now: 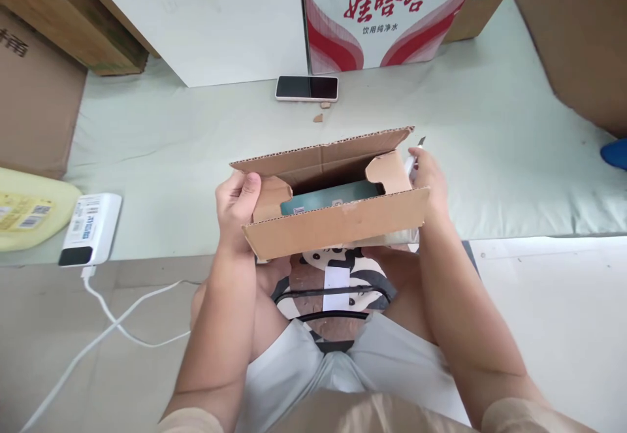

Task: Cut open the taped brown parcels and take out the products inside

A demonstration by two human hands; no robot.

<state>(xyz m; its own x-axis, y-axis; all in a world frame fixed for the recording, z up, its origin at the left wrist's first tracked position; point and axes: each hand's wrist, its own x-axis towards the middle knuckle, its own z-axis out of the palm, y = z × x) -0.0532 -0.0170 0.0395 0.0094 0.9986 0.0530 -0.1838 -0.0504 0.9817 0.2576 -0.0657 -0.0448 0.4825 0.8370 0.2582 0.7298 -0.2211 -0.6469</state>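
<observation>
A brown cardboard box (337,223) is held up between my hands with its top flaps raised. Inside it a teal item (333,196) shows in part; the rest is hidden by the walls and flaps. My left hand (235,203) is closed around the box's left end, thumb on the side flap. At the right end, my right hand (432,175) is closed on a utility knife (410,164), its blade pointing up and away from me. That hand also rests against the box's right side, though its fingers are partly hidden.
A phone (307,88) and small cardboard scraps (318,118) lie on the covered surface (171,139). Behind stand a white carton (386,48) and a white panel (210,21). At left are a yellow bottle (34,209) and a white power bank (92,227) with a cable (112,325).
</observation>
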